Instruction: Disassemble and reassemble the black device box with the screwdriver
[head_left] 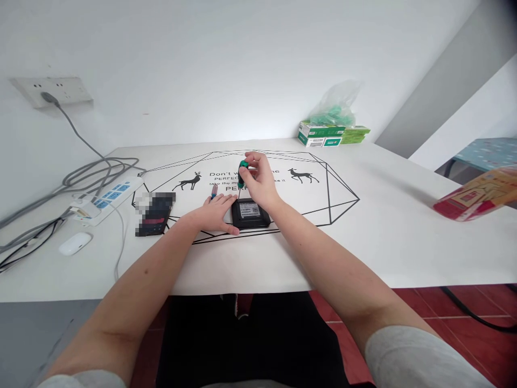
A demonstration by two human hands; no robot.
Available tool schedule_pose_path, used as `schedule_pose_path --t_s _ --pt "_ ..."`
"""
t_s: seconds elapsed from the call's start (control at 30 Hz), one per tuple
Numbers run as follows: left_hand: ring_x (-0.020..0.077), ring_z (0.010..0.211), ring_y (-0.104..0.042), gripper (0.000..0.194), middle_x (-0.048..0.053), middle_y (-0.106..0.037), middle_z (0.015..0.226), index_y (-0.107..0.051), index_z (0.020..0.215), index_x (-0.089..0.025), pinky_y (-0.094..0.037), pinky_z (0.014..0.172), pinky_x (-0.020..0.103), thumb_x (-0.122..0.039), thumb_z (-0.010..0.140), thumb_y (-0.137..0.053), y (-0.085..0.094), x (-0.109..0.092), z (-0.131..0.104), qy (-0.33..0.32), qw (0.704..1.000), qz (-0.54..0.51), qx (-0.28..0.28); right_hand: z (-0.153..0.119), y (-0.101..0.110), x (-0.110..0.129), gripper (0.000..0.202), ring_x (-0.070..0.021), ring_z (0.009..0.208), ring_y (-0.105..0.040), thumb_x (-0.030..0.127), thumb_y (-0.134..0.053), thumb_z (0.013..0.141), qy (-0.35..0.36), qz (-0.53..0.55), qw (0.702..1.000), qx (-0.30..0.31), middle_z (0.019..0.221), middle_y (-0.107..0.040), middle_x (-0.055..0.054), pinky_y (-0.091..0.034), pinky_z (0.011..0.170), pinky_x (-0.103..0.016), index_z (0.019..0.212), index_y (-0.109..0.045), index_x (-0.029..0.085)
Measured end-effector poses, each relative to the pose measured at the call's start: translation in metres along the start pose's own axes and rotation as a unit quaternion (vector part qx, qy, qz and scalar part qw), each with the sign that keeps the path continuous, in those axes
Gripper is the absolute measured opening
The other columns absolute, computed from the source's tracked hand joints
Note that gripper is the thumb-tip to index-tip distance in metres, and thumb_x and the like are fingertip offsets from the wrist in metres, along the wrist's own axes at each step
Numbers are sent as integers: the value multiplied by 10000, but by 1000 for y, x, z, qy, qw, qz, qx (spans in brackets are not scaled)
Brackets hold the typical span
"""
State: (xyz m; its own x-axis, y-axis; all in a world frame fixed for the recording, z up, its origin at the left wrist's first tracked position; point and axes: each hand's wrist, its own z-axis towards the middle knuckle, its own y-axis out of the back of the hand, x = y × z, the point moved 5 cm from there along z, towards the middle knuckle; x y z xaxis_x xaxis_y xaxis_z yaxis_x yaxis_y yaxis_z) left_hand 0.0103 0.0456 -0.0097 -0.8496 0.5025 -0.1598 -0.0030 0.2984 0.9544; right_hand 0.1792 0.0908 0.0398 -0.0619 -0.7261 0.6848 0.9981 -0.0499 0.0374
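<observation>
A flat black device point(251, 214) with a white label lies on the white table near its front edge. Upright over its back left corner stands a green and black screwdriver point(243, 171), its handle gripped in the fingers of my right hand point(259, 180). My left hand point(218, 213) lies flat with spread fingers, touching the device's left side. Just behind those fingers is a second small screwdriver point(214, 190) with a clear and blue handle, partly hidden by the left hand. The screwdriver tip is hard to make out.
On the left are a phone point(155, 214), a white earphone case point(75, 243), a power strip point(117, 199) and coiled grey cables point(86, 170). Green and white boxes point(322, 133) under a plastic bag point(337, 105) stand at the back. A red package point(474, 196) is at the right.
</observation>
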Motion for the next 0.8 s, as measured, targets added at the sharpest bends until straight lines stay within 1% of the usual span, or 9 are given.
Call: schedule_pose_path --t_s 0.07,0.1,0.2,0.3,0.43,0.5,0.57,0.7,0.8 --pt "428 1748 -41 1409 198 -148 1885 -89 1820 -151 -123 1383 649 -959 790 -610 1 -1 -1 3 1000 -1 3 -1 -4 -2 272 -207 1030 -707 448 -722 983 -26 39 999 14 1492 -665 -79 -618 877 -440 1119 -531 311" --pt "430 1748 -39 1416 197 -136 1887 -83 1819 -145 -119 1384 647 -958 788 -610 1 -1 -1 5 1000 -3 6 -1 -5 -2 302 -199 985 -708 471 -738 979 -35 47 998 17 1490 -685 -73 -620 886 -453 1102 -513 313" --pt "435 1748 -34 1427 192 -122 1890 -78 1818 -146 -113 1385 648 -965 777 -607 1 -1 -1 8 1000 -7 8 -2 -4 0 379 -198 920 -692 529 -791 947 -39 36 999 11 1364 -770 -58 -608 906 -471 1073 -508 310" --pt "426 1749 -42 1406 195 -134 1887 -94 1815 -161 -110 1382 656 -959 778 -610 1 -1 -1 1 1000 -6 3 -3 -2 3 389 -216 991 -698 573 -799 935 -30 13 999 8 1306 -791 -60 -583 919 -461 1111 -583 301" --pt "437 1743 -67 1366 202 -164 1880 -110 1811 -189 -126 1373 675 -941 791 -618 1 -1 -1 -2 1000 -9 0 -4 0 8 395 -223 998 -680 625 -721 988 17 -44 999 14 1219 -784 -62 -577 944 -460 1200 -689 293" --pt "444 1739 -78 1362 210 -184 1874 -118 1810 -187 -129 1370 678 -942 793 -618 2 -1 -1 -4 1000 -9 -3 -4 1 11 411 -234 1030 -675 634 -683 1014 52 -62 997 16 1206 -767 -76 -585 962 -465 1231 -718 287" --pt "446 1739 -73 1375 214 -190 1872 -118 1811 -178 -129 1371 674 -951 791 -618 2 -1 -1 -6 1000 -7 -5 -3 1 12 427 -248 1078 -672 634 -648 1038 71 -70 995 19 1178 -748 -85 -592 974 -472 1267 -736 285" --pt "453 1745 -40 1365 195 -139 1887 -83 1820 -195 -124 1375 658 -959 813 -598 0 0 -1 -4 1000 -10 2 -1 5 8 415 -242 1035 -668 588 -543 1100 58 -70 996 21 1083 -703 -68 -593 986 -489 1297 -762 294" --pt "451 1747 -42 1375 183 -121 1892 -64 1824 -205 -109 1381 649 -963 812 -604 -1 1 -1 -2 1000 -9 7 1 7 5 396 -235 1017 -668 533 -484 1132 48 -74 996 16 1071 -693 -65 -600 975 -481 1269 -767 292"
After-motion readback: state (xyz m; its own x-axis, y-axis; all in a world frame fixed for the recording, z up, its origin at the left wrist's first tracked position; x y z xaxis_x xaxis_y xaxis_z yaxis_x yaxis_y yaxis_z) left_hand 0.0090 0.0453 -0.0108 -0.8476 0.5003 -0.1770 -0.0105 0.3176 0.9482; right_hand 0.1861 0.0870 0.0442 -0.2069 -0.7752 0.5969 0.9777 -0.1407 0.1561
